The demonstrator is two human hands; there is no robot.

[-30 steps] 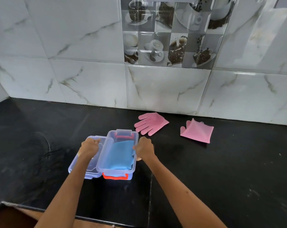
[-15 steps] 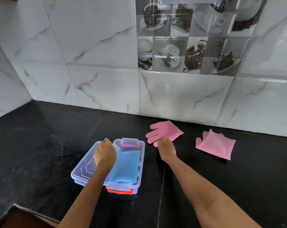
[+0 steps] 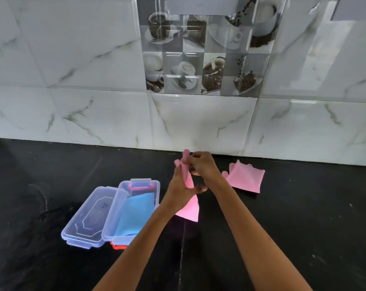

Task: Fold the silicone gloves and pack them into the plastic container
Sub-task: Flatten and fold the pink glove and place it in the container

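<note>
Both hands pinch one pink glove (image 3: 188,181) above the table (image 3: 303,227): left hand (image 3: 181,189) at mid-length, right hand (image 3: 202,165) near the fingers, exact grip blurred. Long axis runs 12–6, fingers toward 12, cuff hanging at 6. Risk: springy silicone may unfold or slip before reaching the open container (image 3: 136,211) at 9; second pink glove (image 3: 246,178) lies at 3.

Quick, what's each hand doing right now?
Left hand: closed on the pink silicone glove.
Right hand: closed on the same glove's upper end.
</note>
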